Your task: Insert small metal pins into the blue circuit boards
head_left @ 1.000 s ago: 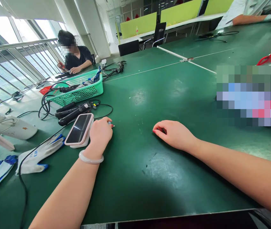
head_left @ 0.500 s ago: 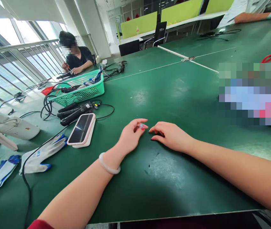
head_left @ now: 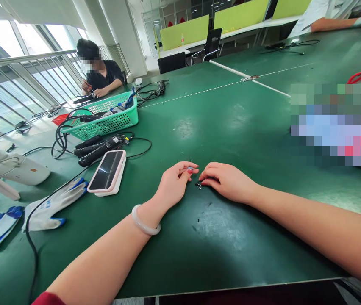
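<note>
1. Head view: I have the left hand over the green table, thumb and fingertips pinched on a small bluish piece.
2. Head view: my right hand curls just beside it, a small black piece at its fingertips; I cannot tell whether they grip it.
3. Head view: leftward, I see a phone near the green basket.
</note>
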The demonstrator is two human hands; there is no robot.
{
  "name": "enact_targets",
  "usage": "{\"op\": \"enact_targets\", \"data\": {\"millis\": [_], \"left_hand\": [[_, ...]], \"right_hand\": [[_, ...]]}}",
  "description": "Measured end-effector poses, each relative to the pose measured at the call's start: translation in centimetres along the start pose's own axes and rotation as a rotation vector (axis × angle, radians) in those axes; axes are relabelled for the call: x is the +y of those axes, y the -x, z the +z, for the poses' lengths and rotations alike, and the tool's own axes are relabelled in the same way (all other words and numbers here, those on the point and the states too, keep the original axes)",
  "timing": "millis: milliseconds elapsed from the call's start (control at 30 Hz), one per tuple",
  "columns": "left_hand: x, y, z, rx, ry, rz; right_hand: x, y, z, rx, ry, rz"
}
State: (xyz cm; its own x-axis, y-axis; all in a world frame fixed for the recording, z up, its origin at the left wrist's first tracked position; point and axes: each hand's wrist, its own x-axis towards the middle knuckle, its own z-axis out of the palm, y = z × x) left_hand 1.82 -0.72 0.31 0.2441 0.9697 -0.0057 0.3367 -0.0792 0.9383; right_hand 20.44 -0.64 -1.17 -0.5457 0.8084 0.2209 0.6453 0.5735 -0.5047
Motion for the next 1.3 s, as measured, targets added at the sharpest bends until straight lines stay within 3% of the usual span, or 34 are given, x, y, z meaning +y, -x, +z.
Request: {"op": "enact_targets", "data": {"millis": [200, 433, 733, 1100, 1300], "left_hand": [[-0.5, -0.3, 0.0, 0.041, -0.022, -0.045], [-0.2, -0.3, -0.1, 0.045, -0.01, -0.082], [0.3, 0.4, 0.5, -0.068, 0.131, -0.039], [0.3, 0.3, 0.1, -0.15, 0.407, -0.096], [0.5, 0.3, 0.2, -0.14, 0.381, -0.095]], "right_hand": [[-0.4, 0.0, 0.4, 0.046, 0.071, -0.097], [-0.4, 0.0, 0.0, 0.076, 0.045, -0.082], [-0.8, 0.1, -0.2, 0.218, -0.03, 0.015], [-1.1, 0.2, -0.4, 0.216, -0.149, -0.022], [-0.8, 0.2, -0.4, 0.249, -0.18, 0.039]]}}
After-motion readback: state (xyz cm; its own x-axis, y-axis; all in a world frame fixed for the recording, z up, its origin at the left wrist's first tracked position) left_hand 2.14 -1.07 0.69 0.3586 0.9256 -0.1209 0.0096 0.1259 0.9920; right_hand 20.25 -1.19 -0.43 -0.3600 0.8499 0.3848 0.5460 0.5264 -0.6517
